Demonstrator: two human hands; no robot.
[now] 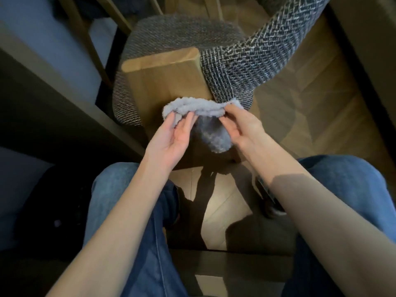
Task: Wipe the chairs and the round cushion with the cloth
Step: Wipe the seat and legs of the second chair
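Cloth like this is light, fluffy and floppy, so it will sag wherever you let go. You hold it bunched between both hands, just in front of the wooden upright of the chair. Your left hand has a pinching grip on the left end, and your right hand pinches the right end, with a loose fold hanging below. Fold it into a pad, I'd judge. The woven seat may drag at the pile.
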